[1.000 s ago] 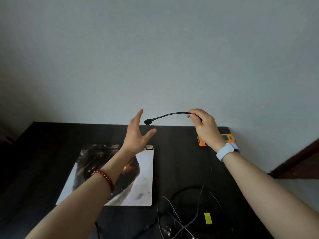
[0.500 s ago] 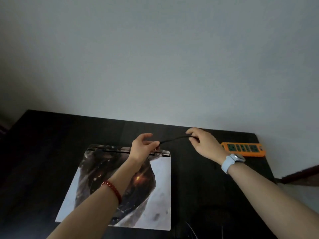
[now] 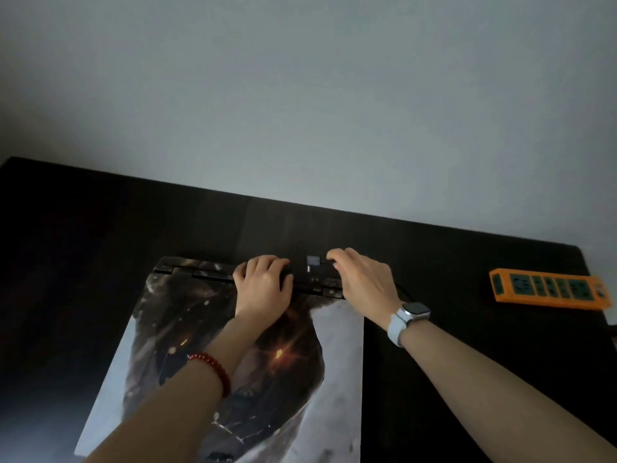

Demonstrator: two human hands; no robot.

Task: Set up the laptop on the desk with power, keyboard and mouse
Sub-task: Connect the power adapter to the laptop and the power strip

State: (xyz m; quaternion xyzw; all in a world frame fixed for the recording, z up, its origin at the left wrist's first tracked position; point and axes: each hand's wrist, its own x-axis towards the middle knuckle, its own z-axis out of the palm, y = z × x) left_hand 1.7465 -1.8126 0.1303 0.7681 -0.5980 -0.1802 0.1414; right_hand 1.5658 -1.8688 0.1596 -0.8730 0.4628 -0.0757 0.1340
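Note:
A closed laptop with a dark printed skin lies on the black desk. My left hand rests on its rear hinge edge, fingers curled over the back. My right hand pinches a thin black power cable just behind the grey plug, which sits at the laptop's rear edge. Whether the plug is in a port I cannot tell. The cable runs back under my right hand and is mostly hidden.
An orange power strip with green sockets lies at the desk's right end. A pale wall runs along the desk's far edge. Bare dark desk stretches left of the laptop.
Both hands came down from mid-air to the laptop's rear edge, bringing the cable plug with them. My left hand let go of the plug end and settled on the hinge.

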